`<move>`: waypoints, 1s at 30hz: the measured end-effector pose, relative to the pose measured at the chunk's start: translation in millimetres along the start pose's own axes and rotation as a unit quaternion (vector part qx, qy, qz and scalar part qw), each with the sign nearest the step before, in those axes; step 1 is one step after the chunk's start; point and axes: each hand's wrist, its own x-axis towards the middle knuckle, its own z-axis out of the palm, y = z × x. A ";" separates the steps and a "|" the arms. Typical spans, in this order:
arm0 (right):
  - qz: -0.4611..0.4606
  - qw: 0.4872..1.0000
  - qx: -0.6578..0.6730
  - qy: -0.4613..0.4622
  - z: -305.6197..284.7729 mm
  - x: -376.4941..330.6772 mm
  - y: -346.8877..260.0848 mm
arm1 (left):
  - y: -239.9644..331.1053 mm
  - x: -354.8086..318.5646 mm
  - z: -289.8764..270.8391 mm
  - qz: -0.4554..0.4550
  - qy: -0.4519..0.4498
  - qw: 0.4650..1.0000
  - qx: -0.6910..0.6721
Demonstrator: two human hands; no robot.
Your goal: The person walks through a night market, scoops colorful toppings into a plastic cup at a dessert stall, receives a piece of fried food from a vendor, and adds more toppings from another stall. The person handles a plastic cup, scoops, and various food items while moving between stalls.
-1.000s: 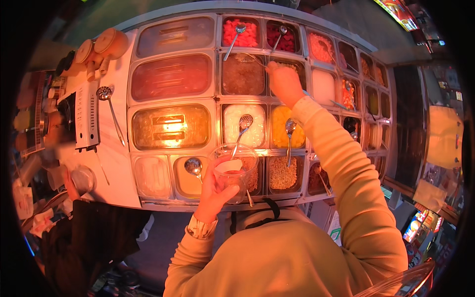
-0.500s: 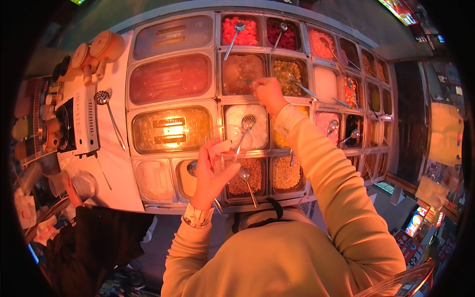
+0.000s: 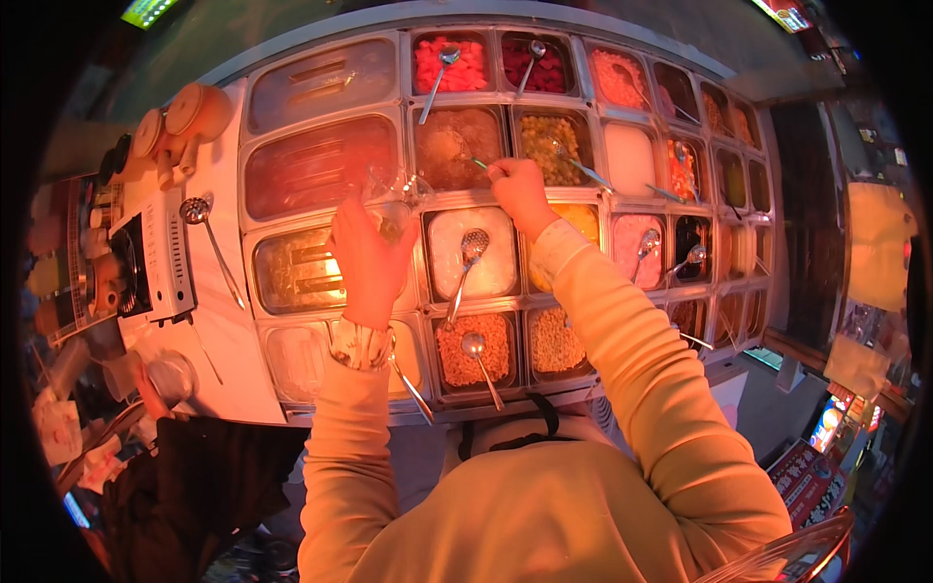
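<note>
My left hand (image 3: 372, 255) is closed around a clear plastic cup (image 3: 397, 185), holding it above the left side of a pan of brown, jelly-like food (image 3: 476, 121). In my right hand (image 3: 522, 196) is the greenish handle of a spoon (image 3: 478, 163), whose far end reaches into that brown food. To the right stands a pan of yellow-green pieces (image 3: 544, 131) with its own spoon. Closer to me, a slotted spoon (image 3: 473, 243) rests in a pan of white food (image 3: 496, 262).
Lidded steel pans (image 3: 321, 170) line the left, and several small topping pans fill the right. On the white counter lie a slotted ladle (image 3: 197, 211), a portable stove (image 3: 167, 248) and brown clay pots (image 3: 194, 109). Someone in dark clothing (image 3: 214, 476) is at the lower left.
My left hand has moved up and left with the cup, from over the white food to beside the brown pan. My right hand has shifted only slightly, still on the spoon.
</note>
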 end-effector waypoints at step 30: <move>-0.355 0.916 -0.173 0.064 -71.4 -38.5 -104.1 | -29.0 63.5 71.1 -0.010 0.037 0.959 -0.279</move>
